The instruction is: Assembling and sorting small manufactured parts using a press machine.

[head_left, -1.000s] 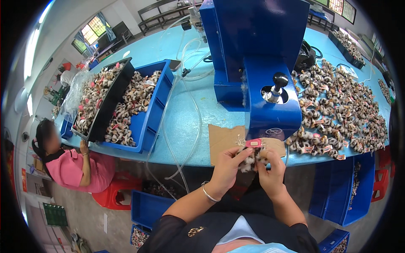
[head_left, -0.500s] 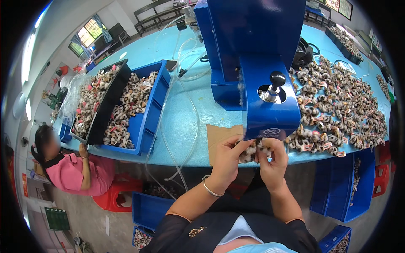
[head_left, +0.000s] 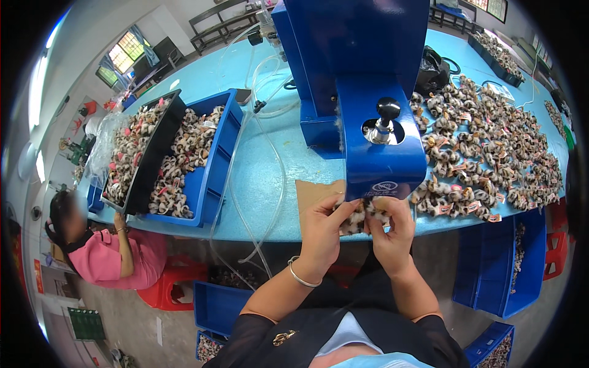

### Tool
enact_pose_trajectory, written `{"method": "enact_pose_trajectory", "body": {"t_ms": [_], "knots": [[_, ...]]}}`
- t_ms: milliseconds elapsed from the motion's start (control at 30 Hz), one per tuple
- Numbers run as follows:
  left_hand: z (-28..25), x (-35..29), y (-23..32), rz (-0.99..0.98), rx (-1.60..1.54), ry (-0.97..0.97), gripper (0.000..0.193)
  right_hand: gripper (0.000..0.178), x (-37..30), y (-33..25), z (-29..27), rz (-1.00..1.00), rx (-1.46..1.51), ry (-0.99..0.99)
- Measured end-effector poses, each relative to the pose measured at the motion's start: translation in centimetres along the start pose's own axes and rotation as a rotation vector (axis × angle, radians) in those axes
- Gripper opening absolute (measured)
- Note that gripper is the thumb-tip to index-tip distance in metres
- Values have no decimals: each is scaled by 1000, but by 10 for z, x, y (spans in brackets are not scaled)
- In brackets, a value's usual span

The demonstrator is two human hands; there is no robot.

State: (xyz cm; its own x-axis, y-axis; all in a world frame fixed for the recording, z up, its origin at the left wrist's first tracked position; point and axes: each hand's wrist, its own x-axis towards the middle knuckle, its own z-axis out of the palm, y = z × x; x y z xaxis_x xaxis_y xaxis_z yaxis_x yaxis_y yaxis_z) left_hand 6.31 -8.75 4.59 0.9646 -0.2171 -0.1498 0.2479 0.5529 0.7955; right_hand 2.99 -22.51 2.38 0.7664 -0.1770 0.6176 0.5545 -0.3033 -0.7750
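Note:
A small fluffy plush toy (head_left: 354, 223), mottled white, brown and black, is pinched between my two hands at the table's front edge. On its left side, my left hand (head_left: 321, 236) closes thumb and fingers on the fur. From the right, my right hand (head_left: 394, 236) grips it with bent fingers. The toy sits just beneath the front head of a blue machine (head_left: 385, 162), which hides its far part. A black ball knob (head_left: 388, 108) tops that head. Beside my left hand, a piece of brown cardboard (head_left: 311, 195) lies on the table.
Many similar plush toys (head_left: 485, 144) cover the light blue table (head_left: 270, 178) at right. At left stand a black crate (head_left: 150, 147) and a blue crate (head_left: 215, 165) of toys, near a seated person in pink (head_left: 101, 251). Clear hoses (head_left: 283, 178) cross the tabletop.
The machine and table appear shifted slightly left in the view. Both hands keep hold of the plush toy under the machine head, with only slight finger movement.

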Motion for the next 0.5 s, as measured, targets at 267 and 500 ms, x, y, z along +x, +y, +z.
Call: {"method": "enact_pose_trajectory", "body": {"t_ms": [267,500], "knots": [[3,-1,3,-6,8,0,12,32,1,0,0,21,-41,44],[3,-1,2,15,17,-14,12,28,0,2,-2,3,-9,-21]]}}
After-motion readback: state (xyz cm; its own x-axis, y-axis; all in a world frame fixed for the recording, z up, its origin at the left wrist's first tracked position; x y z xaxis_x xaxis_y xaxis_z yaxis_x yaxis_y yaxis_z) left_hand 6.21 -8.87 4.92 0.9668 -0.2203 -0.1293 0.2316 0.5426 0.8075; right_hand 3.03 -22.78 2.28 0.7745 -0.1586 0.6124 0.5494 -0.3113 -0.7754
